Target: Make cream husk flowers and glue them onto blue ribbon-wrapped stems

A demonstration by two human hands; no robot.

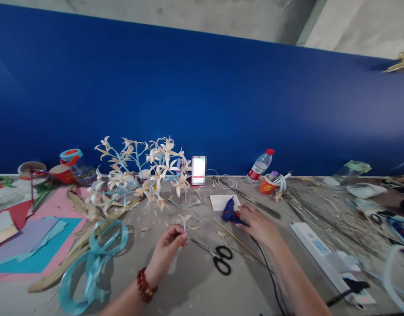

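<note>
My left hand (169, 245), with a dark red bead bracelet at the wrist, is closed in a pinch. Between thumb and fingers it holds the short light-blue stem of a small cream flower (184, 218). My right hand (257, 224) is on the handle of a dark blue hot glue gun (230, 211), its fingers partly hidden. The glue gun's front lies over a white card (218, 202), nozzle pointing away. Black-handled scissors (218, 256) lie between my hands, and a thin wooden stick (236, 237) lies near my right hand.
Cream flowers on blue stems (155, 171) stand at the back, beside a lit phone (198, 170). Blue ribbon (90, 267) and coloured paper (47, 245) lie left. A bottle (260, 166), paper cup (269, 184), dry stalks (316, 210) and a power strip (323, 254) are right.
</note>
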